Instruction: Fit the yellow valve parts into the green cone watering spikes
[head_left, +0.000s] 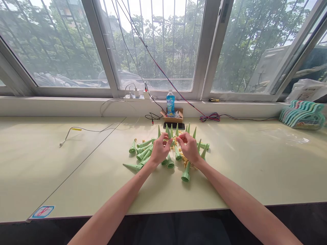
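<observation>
My left hand is closed around a pale green, cone-shaped plastic spike, whose tip points up and away. Close beside it, my right hand has thumb and fingers pinched together at a small yellow piece, partly hidden by the fingertips. Under and around both hands lie several more green spikes with wide threaded collars. One spike lies nearest me, its open end facing me; another sits at the left with a yellow bit at its tip. Small yellow plastic parts are scattered below my right hand.
Behind the pile are a dark phone, an open cardboard box and a blue bottle. A bundled cable and green hangers lie at the right. A thin cable crosses the table's left side.
</observation>
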Demonstrator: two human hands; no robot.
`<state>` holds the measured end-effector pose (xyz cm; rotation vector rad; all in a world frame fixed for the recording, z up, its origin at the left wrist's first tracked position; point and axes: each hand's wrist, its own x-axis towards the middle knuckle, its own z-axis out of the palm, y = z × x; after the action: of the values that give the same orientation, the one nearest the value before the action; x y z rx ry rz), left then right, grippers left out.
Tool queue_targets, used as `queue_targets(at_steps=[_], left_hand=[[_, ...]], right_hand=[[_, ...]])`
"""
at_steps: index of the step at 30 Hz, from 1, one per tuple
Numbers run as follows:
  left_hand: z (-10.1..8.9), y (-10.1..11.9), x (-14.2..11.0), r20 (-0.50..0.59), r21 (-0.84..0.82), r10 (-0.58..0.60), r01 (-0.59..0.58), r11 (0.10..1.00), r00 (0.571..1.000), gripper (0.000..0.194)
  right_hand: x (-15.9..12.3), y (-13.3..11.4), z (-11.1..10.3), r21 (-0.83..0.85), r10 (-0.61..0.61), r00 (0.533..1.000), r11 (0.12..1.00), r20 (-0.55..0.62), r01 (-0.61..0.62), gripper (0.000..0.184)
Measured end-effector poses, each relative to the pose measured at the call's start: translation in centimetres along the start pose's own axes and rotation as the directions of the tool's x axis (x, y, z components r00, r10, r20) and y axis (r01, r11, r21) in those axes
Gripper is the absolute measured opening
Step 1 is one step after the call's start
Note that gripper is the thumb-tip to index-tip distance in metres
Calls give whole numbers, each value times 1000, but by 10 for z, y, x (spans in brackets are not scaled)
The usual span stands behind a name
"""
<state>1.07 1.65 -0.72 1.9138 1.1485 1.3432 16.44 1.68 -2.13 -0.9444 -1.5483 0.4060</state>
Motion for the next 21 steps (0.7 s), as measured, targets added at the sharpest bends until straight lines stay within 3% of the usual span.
queue_targets(at_steps=[14, 21], left_hand=[[0, 1, 0, 7, -4, 11, -11, 1000, 1000, 19], [0, 5, 1, -3, -29, -25, 25, 999, 1000, 23]], right_hand=[[1, -1, -2, -38, 31, 999, 999, 43, -30, 26], [0, -2, -2, 3, 21, 998, 1000, 67, -21, 16]])
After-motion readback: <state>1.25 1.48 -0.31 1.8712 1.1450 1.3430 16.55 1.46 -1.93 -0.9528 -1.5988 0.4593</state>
